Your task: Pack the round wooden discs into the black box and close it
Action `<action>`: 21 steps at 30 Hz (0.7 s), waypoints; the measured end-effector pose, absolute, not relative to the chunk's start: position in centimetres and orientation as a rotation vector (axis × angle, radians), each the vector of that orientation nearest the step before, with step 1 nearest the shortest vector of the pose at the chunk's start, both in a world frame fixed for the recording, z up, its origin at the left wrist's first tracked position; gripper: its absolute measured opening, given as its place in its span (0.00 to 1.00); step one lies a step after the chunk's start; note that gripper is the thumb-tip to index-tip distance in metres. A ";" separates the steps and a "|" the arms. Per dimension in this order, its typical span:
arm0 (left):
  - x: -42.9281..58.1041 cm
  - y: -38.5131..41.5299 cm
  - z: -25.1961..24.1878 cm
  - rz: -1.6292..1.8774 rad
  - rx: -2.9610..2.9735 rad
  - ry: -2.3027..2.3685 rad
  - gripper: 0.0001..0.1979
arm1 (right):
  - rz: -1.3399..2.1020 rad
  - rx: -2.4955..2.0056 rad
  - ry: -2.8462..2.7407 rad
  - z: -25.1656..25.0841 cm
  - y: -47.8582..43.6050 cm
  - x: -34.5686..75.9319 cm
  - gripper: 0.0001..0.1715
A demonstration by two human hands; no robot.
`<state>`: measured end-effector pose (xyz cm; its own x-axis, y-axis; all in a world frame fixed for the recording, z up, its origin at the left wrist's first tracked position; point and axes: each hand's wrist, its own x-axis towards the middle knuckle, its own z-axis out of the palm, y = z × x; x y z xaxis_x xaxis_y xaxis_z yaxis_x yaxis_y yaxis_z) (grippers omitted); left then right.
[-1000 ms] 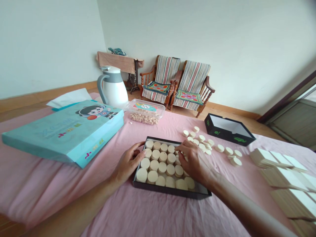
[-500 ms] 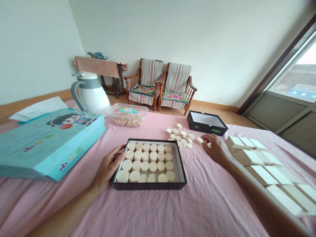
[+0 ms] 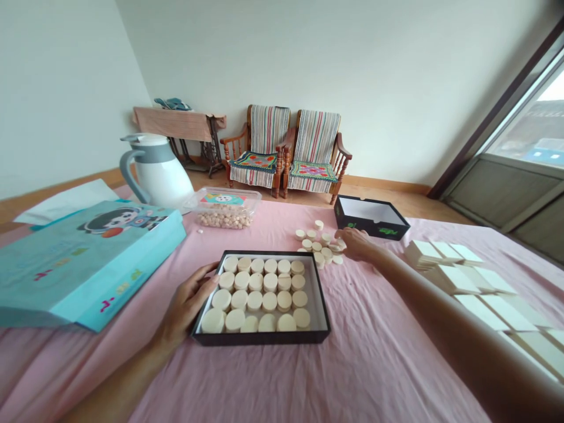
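This is a room in a private home, most likely a bedroom. A pink-sheeted bed (image 3: 352, 370) fills the foreground. Beyond it, at upper centre, two wooden armchairs (image 3: 293, 153) with striped covers and embroidered seat cushions stand on a wooden floor (image 3: 388, 197) against a plain wall. At upper left is a cloth-draped treadle sewing-machine stand (image 3: 178, 126), and at right a glazed balcony door (image 3: 520, 158).

Our right hand (image 3: 355, 244) has moved away from the black rectangular cardboard tray (image 3: 259, 338) and now lies at the right edge of the pile of loose round cream discs (image 3: 315, 245), nearer the open black cardboard box (image 3: 374, 230); our view has swung rightward.
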<state>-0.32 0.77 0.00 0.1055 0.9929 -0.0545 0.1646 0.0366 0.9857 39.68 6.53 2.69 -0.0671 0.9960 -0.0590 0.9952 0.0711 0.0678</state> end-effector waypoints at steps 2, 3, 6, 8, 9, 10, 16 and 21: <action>-0.4 0.8 0.0 1.007 1.352 1.279 0.28 | -0.003 2.050 2.215 2.8 6.9 39.6 0.19; -0.4 0.8 -0.1 1.005 1.355 1.285 0.28 | -0.009 2.037 2.208 2.9 6.9 39.6 0.19; -0.5 0.9 -0.2 0.999 1.362 1.286 0.28 | -0.029 2.010 2.191 3.0 7.0 39.5 0.18; -0.5 0.8 -0.2 0.999 1.367 1.282 0.29 | -0.044 2.002 2.184 3.0 7.1 39.6 0.17; -0.5 0.8 -0.2 0.999 1.368 1.278 0.29 | -0.049 1.998 2.184 2.9 7.2 39.6 0.16; -0.4 0.8 -0.1 0.998 1.365 1.274 0.29 | -0.053 1.994 2.186 2.8 7.2 39.7 0.16; -0.3 0.5 0.2 1.000 1.332 1.253 0.28 | -0.051 1.967 2.205 2.2 7.8 39.8 0.17; -0.3 0.5 0.1 1.010 1.378 1.254 0.28 | -0.029 1.926 2.213 2.1 8.1 39.6 0.15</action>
